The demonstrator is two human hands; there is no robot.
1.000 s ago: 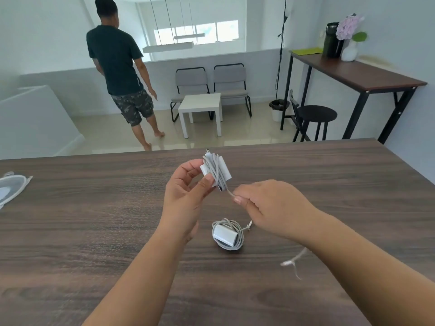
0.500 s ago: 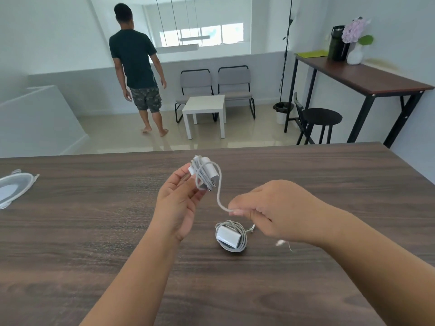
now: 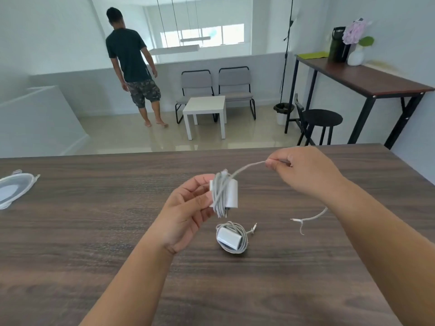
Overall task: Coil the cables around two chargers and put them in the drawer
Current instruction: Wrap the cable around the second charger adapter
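Note:
My left hand (image 3: 188,210) holds a white charger (image 3: 229,194) above the dark wooden table (image 3: 94,243), with several turns of grey cable wound around it. My right hand (image 3: 303,170) pinches that cable (image 3: 247,167) up and to the right of the charger, stretching it taut. The cable's loose end (image 3: 306,218) hangs below my right wrist. A second white charger (image 3: 229,237) lies on the table just below the first, its cable coiled around it. No drawer is in view.
A clear plastic lid (image 3: 14,189) lies at the table's left edge. Beyond the table's far edge a person (image 3: 134,62) stands on the floor near a small white table (image 3: 204,109) and two chairs. A tall desk (image 3: 367,76) stands at the right.
My right hand has risen from below the held charger to its upper right, pulling the cable taut. The person in the background has walked to the right.

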